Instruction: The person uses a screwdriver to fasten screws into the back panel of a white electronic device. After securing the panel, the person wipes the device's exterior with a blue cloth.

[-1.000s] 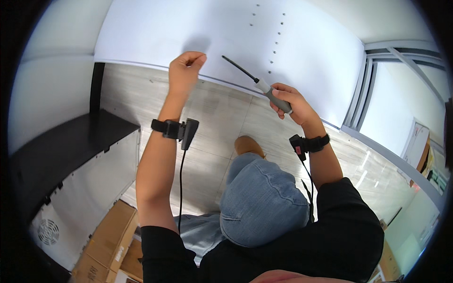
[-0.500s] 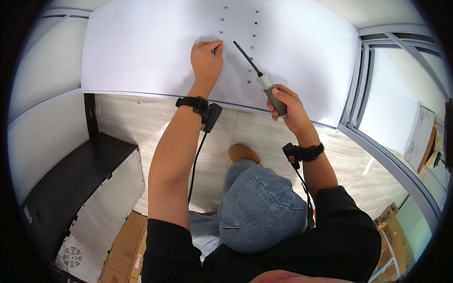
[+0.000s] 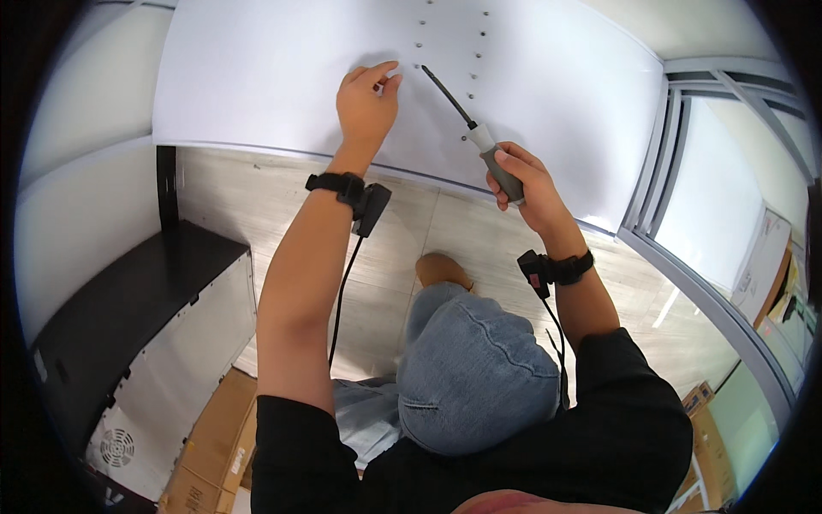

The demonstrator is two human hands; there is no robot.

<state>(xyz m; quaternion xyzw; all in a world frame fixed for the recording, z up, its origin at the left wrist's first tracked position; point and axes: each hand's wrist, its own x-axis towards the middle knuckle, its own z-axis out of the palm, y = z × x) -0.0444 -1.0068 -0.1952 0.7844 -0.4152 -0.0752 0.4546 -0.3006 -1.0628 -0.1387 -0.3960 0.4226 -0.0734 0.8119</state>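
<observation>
One white board point(image 3: 248, 86) is spanning twelve o'clock. Just before twelve, my left hand point(image 3: 366, 107) is holding thumb and forefinger slightly apart; at two, my right hand point(image 3: 529, 184) is gripping a screwdriver point(image 3: 476, 134), pointing toward eleven beside small metal pieces point(image 3: 419, 44).

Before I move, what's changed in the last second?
The left hand moved forward and right over the white panel, its pinch opening; a fourth fastener now shows in the left row, by the tip of the screwdriver. The right hand still grips the screwdriver.
</observation>
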